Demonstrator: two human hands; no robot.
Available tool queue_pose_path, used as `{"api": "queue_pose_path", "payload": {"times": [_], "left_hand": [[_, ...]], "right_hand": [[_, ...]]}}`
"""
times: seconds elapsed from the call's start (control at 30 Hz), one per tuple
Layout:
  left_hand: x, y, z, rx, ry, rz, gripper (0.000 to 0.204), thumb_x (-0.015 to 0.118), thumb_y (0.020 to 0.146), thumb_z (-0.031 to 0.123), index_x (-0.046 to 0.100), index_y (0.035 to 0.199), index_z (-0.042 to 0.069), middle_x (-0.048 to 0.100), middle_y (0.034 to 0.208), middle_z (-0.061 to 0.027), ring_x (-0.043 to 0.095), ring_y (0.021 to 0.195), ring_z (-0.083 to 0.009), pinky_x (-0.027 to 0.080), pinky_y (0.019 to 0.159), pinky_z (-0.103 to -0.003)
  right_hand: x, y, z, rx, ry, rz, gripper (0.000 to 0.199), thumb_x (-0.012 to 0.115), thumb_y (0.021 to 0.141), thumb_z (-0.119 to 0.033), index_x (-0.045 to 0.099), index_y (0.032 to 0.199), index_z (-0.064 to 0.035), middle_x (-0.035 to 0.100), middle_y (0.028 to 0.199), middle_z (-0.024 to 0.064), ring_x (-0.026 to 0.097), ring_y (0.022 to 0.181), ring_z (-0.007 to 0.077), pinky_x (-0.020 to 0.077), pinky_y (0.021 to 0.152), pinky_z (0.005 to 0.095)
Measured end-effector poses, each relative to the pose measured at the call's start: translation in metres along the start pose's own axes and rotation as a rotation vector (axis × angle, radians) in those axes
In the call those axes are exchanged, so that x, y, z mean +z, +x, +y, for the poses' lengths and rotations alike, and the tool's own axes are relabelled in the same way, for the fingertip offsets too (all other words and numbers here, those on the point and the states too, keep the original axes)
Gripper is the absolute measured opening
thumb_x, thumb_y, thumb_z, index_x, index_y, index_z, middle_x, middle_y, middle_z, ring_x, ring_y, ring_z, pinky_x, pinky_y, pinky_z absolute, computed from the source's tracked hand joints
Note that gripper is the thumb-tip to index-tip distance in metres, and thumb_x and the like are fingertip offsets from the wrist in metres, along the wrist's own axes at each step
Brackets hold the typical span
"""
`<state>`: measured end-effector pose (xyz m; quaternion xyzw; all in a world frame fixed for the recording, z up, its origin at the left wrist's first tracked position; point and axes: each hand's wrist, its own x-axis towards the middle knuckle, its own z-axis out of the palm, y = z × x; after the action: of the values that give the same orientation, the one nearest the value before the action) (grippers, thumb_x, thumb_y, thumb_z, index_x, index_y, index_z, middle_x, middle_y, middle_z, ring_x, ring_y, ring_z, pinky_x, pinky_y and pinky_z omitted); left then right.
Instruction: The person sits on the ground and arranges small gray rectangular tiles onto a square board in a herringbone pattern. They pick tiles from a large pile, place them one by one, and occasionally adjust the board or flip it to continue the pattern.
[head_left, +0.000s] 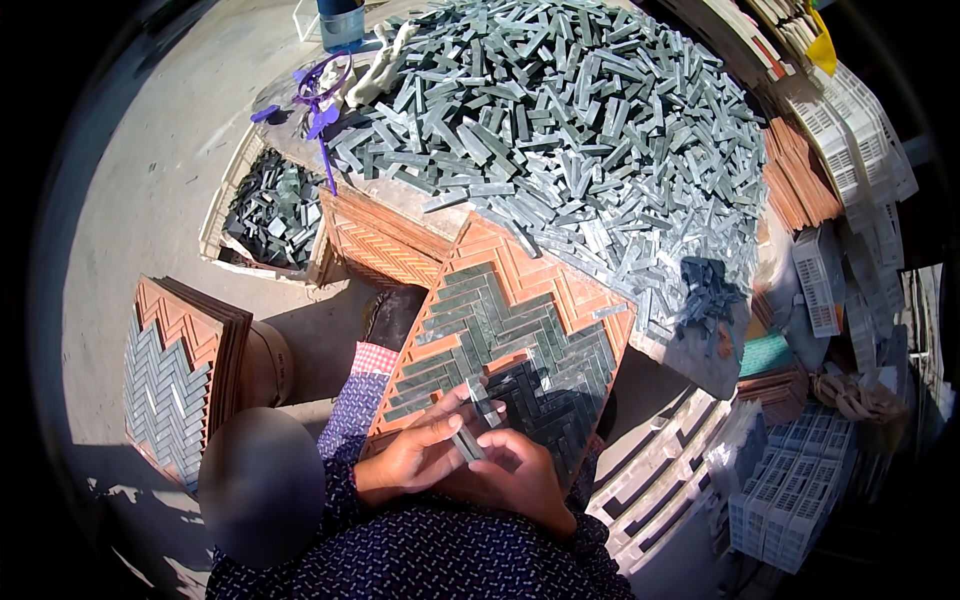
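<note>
Stone strips [468, 445] | between left grip [412, 456] and right grip [524, 474] | both grasping them | above herringbone-patterned orange panel [488, 242]

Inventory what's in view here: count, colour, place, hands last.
Strip heap: one, grey-green, upper centre
Table: one, greyish, under heap
Bin: one, cream, left of heap, holding dark pieces
Leaning trays: several, orange, beside bin
Lap tray: one, orange, centre, largely filled with green strips
Held strips: at least two, grey, lower centre
Tray stack: one, orange, far left
Purple object: one, purple, left of heap
Blue container: one, blue, top edge
Glove-like things: count unclear, off-white, beside heap
Crates: several, white, right
Pallet: one, pale, lower right
Left hand: one, bare, lower centre
Right hand: one, bare, beside it
</note>
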<state>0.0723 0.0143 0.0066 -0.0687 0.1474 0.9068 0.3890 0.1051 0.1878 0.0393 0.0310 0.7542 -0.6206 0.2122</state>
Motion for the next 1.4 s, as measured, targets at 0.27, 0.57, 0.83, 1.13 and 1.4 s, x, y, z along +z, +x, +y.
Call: {"api": "queue_pose_path", "payload": {"times": [0.27,0.57,0.83,1.13,1.4], "left_hand": [[-0.004,-0.005,0.006,-0.032,-0.072,0.021,0.068,0.051,0.087,0.007,0.019,0.146,0.013,0.044,0.131,-0.0135,0.041,0.128,-0.0265,0.033,0.107,-0.049],[-0.003,-0.023,0.01,-0.196,0.237,0.128,0.053,0.047,0.096,0.004,0.025,0.143,0.011,0.054,0.115,-0.0077,0.052,0.118,-0.0225,0.045,0.1,-0.038],[-0.009,-0.024,0.013,-0.194,0.285,0.128,0.054,0.056,0.092,0.009,0.03,0.14,0.008,0.056,0.11,-0.01,0.058,0.109,-0.0233,0.049,0.092,-0.035],[-0.003,-0.022,0.015,-0.104,0.213,0.174,0.06,0.043,0.09,-0.005,0.022,0.145,0.008,0.049,0.127,-0.015,0.049,0.121,-0.0251,0.044,0.101,-0.042],[-0.007,-0.024,0.009,-0.058,0.175,0.219,0.062,0.045,0.091,-0.005,0.023,0.146,0.011,0.046,0.131,-0.0108,0.051,0.117,-0.0188,0.048,0.094,-0.032]], "right_hand": [[-0.028,0.008,-0.017,0.021,0.056,0.242,0.019,0.06,0.088,-0.004,0.062,0.106,0.0021,0.063,0.091,0.0063,0.06,0.078,0.0103,0.0485,0.072,0.0235],[-0.076,0.087,0.026,-0.172,-0.181,0.293,0.008,0.063,0.085,-0.002,0.063,0.092,0.0018,0.062,0.071,0.0018,0.058,0.063,0.0065,0.0467,0.058,0.0218],[-0.052,0.097,0.024,-0.309,-0.495,0.382,0.021,0.071,0.074,-0.001,0.063,0.093,-0.0019,0.062,0.082,0.0119,0.063,0.068,0.0248,0.0501,0.061,0.0329],[-0.041,0.073,-0.01,-0.453,-0.568,0.266,0.014,0.068,0.08,-0.006,0.06,0.091,-0.0025,0.063,0.082,0.0139,0.062,0.072,0.0341,0.0497,0.06,0.039],[0.005,0.039,-0.008,-0.357,-0.466,0.029,0.031,0.074,0.076,-0.012,0.059,0.101,-0.0031,0.063,0.087,0.0125,0.065,0.068,0.0234,0.0526,0.06,0.0335]]}}
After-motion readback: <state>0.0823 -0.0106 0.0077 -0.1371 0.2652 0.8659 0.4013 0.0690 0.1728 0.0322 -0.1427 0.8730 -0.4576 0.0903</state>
